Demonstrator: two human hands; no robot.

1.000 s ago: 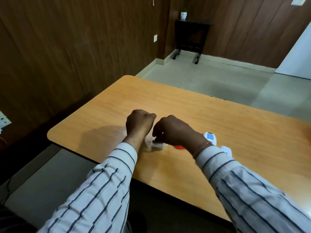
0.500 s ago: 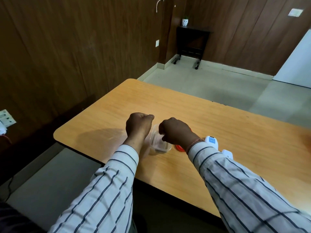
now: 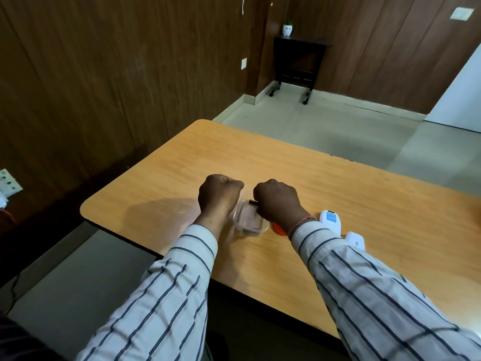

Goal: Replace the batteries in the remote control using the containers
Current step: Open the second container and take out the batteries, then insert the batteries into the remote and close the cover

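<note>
A clear plastic container (image 3: 263,228) stands open on the wooden table (image 3: 299,175), between my two hands. My right hand (image 3: 277,201) hovers over its far right rim, fingers closed on a small dark battery (image 3: 253,202) whose end pokes out to the left. My left hand (image 3: 218,195) is a closed fist against the container's left side; nothing shows in it. The white remote control (image 3: 330,219) lies to the right behind my right wrist, with its white back cover (image 3: 355,239) beside it.
An orange lid (image 3: 276,228) lies partly hidden under my right wrist, touching the container's right side. The table's front edge runs close under my forearms. A wood-panelled wall stands to the left, and a small dark side table (image 3: 299,61) is far back.
My right hand has lifted from the table in front of the container to above its far rim, and the battery tip now shows. The left fist has stayed in place.
</note>
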